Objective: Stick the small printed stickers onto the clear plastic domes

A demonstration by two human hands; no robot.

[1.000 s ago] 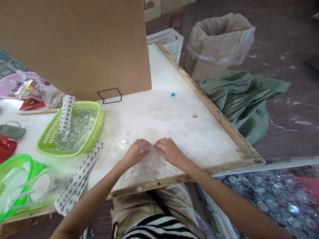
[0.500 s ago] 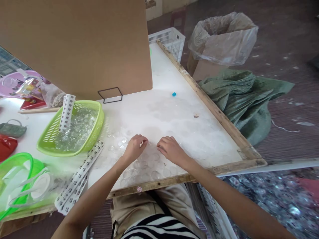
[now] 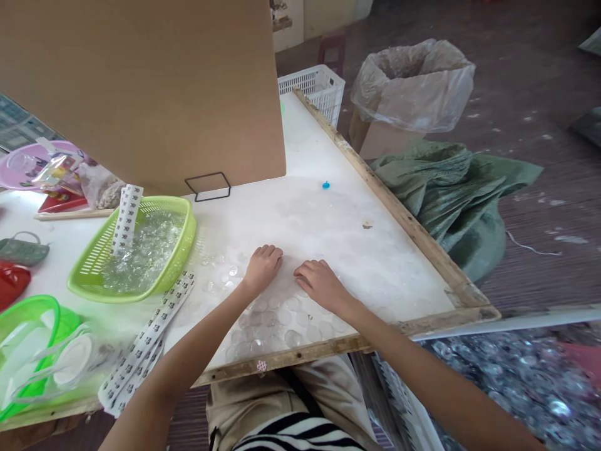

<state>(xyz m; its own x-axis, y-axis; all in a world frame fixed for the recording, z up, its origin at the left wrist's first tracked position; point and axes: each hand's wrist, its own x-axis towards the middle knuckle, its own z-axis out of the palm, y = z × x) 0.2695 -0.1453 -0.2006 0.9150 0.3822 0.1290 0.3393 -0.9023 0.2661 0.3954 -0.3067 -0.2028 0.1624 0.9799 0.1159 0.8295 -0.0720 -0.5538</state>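
Observation:
My left hand [image 3: 263, 269] is low over the white tabletop, palm down, with its fingers curled together. What its fingertips hold, if anything, is hidden. My right hand [image 3: 323, 285] is a short gap to the right, fingers bent and close to the thumb; anything in its grip is too small to make out. Clear round discs [image 3: 293, 338] lie flat in front of and around both hands, many near the front edge. Left of my left hand stands a green basket [image 3: 190, 241] filled with small clear plastic pieces [image 3: 150, 250].
A tall cardboard sheet [image 3: 188, 94] stands behind a black wire frame [image 3: 209, 186]. Printed paper strips [image 3: 150, 332] lie beside the basket. Wooden edging [image 3: 399, 213] borders the tabletop. A blue piece [image 3: 326, 185] lies farther back. A bin of clear pieces [image 3: 511, 382] is at lower right.
My left hand has turned more palm down, its fingertips now curled under and moved slightly right. My right hand has barely moved. The whole view has shifted slightly.

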